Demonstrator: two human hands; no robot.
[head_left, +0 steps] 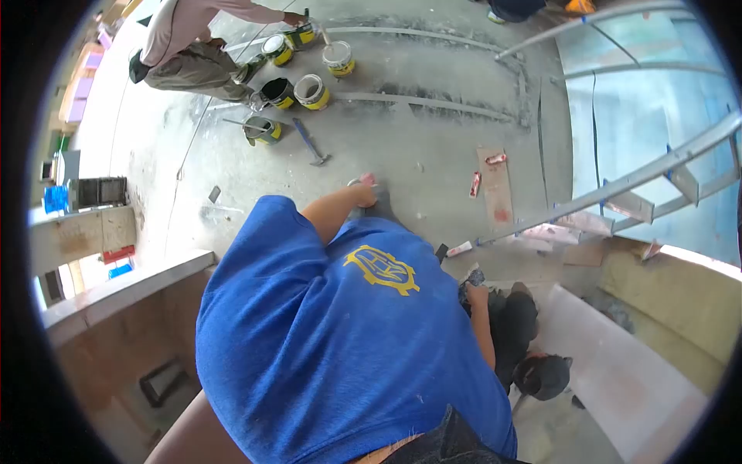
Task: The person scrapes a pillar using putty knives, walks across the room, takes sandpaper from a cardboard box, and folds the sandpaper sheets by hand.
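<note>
The wearer's own hands do not show. A co-worker's hand (pixel 363 189) presses on the dusty floor (pixel 410 147); it might slip.

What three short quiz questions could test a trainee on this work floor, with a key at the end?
1. True or false: the hammer lies inside one of the open cans.
2. The emblem on the blue shirt is: A red, B yellow, C white.
3. What does the hand of the person in the light shirt reach to?

Key: 1 false, it lies on the concrete floor, apart from them. 2 B. 3 a yellow-banded can at the far end of the group.
</note>
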